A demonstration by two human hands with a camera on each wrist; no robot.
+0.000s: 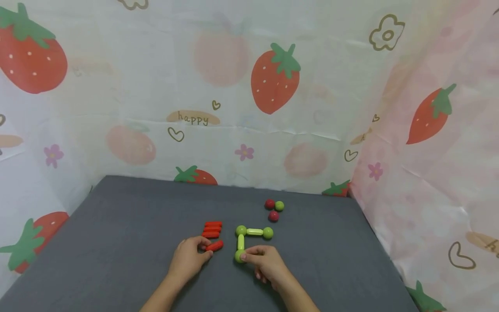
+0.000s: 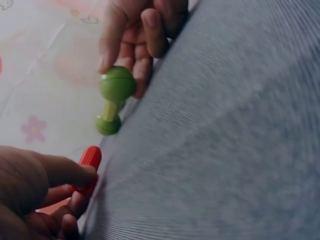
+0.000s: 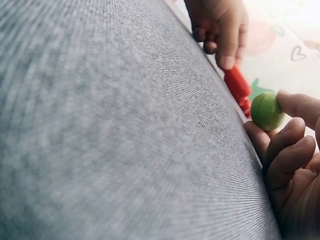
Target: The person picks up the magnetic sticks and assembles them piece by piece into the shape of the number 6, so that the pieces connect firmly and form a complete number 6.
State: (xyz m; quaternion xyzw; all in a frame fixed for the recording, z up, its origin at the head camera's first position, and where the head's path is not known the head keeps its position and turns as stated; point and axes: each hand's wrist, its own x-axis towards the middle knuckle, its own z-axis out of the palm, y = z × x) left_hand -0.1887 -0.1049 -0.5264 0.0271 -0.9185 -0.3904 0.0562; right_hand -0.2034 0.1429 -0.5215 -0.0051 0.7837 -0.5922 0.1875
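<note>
On the head view I set my clock on the green rod-and-ball corner (image 1: 241,242), which lies on the grey table (image 1: 343,260). I judge the work part done: two green rods and three green balls are joined, while no red piece is attached. Loose are a row of red rods (image 1: 211,235) at 10 o'clock and a cluster of two red balls and one green (image 1: 273,216) at 1. At 8 o'clock the left hand (image 1: 189,260) pinches a single red rod (image 1: 215,246); at 5, the right hand (image 1: 270,264) grips the corner's near ball. The table's back edge runs past 12, just beyond the cluster; I have broad room toward 3 and 9.

On the left wrist view, the single red rod sits at 8 o'clock, held narrowly between thumb and fingers, its upper end free. The low angle blurs contact, so I can't tell whether it touches the table.

On the right wrist view, I see the near ball at 3 o'clock, thumb and finger closed about it, with fabric stretching toward 9.
</note>
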